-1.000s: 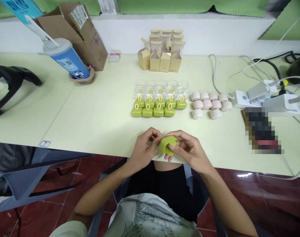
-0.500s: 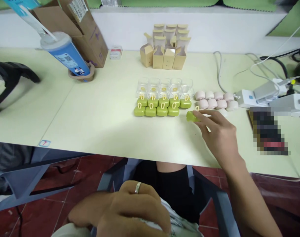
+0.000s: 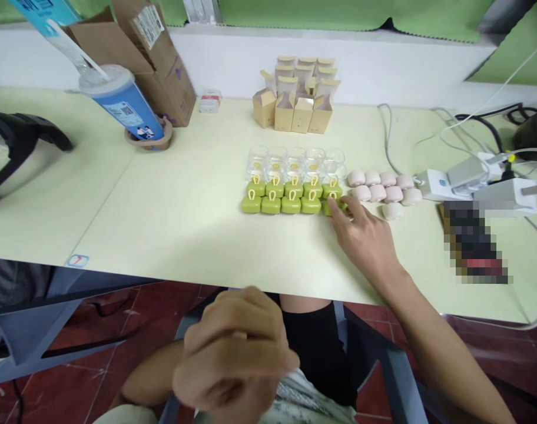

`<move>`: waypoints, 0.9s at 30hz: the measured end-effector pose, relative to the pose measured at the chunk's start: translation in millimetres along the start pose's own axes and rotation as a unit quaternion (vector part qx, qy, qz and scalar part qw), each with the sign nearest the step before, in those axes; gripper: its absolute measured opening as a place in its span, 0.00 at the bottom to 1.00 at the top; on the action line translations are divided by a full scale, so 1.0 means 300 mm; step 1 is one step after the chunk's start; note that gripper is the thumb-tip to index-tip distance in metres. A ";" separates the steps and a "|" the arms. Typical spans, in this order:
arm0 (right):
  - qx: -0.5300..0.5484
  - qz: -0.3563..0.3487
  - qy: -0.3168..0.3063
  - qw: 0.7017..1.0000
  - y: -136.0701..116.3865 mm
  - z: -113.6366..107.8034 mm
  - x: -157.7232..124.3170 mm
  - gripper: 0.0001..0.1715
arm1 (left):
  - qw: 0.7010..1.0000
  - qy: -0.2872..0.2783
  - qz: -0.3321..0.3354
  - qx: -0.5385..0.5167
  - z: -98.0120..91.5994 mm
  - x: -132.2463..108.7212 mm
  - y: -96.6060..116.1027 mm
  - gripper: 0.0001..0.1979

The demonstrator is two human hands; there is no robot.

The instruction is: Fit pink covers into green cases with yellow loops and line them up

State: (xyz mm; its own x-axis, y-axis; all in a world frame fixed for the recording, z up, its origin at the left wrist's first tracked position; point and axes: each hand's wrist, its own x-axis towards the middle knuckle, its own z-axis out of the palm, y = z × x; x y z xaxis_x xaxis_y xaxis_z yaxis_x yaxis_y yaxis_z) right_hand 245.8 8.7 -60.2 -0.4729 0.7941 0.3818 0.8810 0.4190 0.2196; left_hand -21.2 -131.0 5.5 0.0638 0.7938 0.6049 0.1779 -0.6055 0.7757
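**A:** By the front row's right end, where's the green case (image 3: 331, 207)?

**B:** Under the right hand (image 3: 365, 238), fingertips flat on it, loop pointing away, pink cases (image 3: 378, 188) just beside. Bare counter (image 3: 184, 224) reaches the near edge. The left hand (image 3: 233, 353) is fisted, low.

- Ten green cases (image 3: 290, 204) stood in two rows of five.
- Five clear tubs (image 3: 295, 159) stood behind them.
- Nine pink cases (image 3: 377, 193) showed.
- Roughly ten small cardboard boxes (image 3: 301, 115) stood.
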 end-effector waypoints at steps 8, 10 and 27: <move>-0.002 -0.022 -0.006 1.000 0.017 0.003 -0.015 0.32 | 0.998 0.013 0.050 -0.020 0.033 0.089 -0.097 0.10; 0.018 -0.008 -0.011 1.000 0.020 0.009 -0.015 0.31 | 0.999 0.010 0.050 -0.007 0.036 0.082 -0.107 0.11; 0.226 0.065 0.120 0.964 0.071 0.005 -0.025 0.14 | 0.947 -0.013 -0.193 0.255 -0.096 0.143 -0.445 0.25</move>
State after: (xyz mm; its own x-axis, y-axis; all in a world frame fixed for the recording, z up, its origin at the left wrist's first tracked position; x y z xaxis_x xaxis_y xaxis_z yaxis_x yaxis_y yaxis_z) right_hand 268.0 12.3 -59.8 -0.3005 0.7506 0.5885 0.8231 0.5158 -0.2375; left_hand -70.3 -17.8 -66.8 -0.0800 0.9555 0.2840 0.6440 -0.1680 0.7464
